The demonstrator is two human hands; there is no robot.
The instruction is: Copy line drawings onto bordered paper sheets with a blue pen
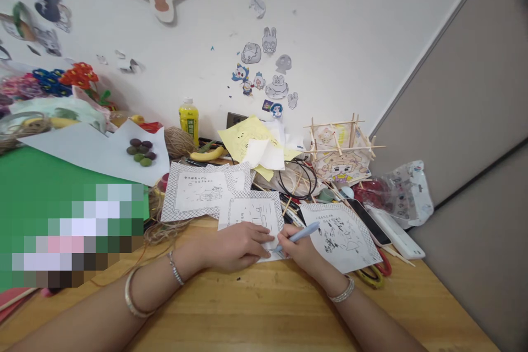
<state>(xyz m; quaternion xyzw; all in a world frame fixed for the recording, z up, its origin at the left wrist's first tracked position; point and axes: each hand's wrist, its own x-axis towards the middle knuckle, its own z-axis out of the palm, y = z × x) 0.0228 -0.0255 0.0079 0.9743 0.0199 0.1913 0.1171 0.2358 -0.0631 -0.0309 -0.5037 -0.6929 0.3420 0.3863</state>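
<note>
Wooden tabletop against a white wall with stickers on my head feed. Right hand grips a light-blue pen, tip at the lower edge of the middle drawing sheet. Left hand rests on that sheet, fingers extended, grasping nothing I can see. Left drawing is partly overlapped by it; right drawing lies beside a dark phone. Yellow bottle stands near the wall.

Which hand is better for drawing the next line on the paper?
Probably the right hand: it holds the blue pen with its tip at the paper. The left hand holds no pen; its fingers rest on the sheet.
</note>
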